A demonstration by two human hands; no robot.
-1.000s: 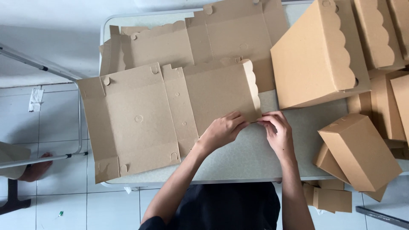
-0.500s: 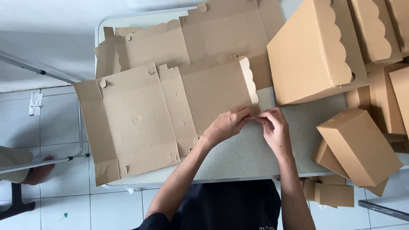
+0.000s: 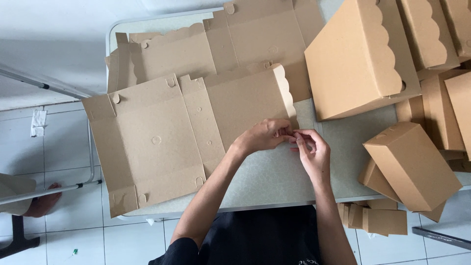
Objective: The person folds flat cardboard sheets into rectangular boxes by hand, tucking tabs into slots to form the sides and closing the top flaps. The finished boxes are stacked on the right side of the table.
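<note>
flat box blank on desk | left hand, right hand grip pinched on blank's near right corner flap | risk: scalloped edge tears if flap bends off-crease; assembled box just beyond crowds blank

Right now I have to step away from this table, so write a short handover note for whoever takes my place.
Left hand and right hand: both pinch the near corner of the flat box blank, by its scalloped flap.
The blank lies open on the table; another flat blank lies behind it.
Done: folded boxes, a large one and a smaller one, sit to the right.
Left: this blank's panels are not yet raised.
</note>
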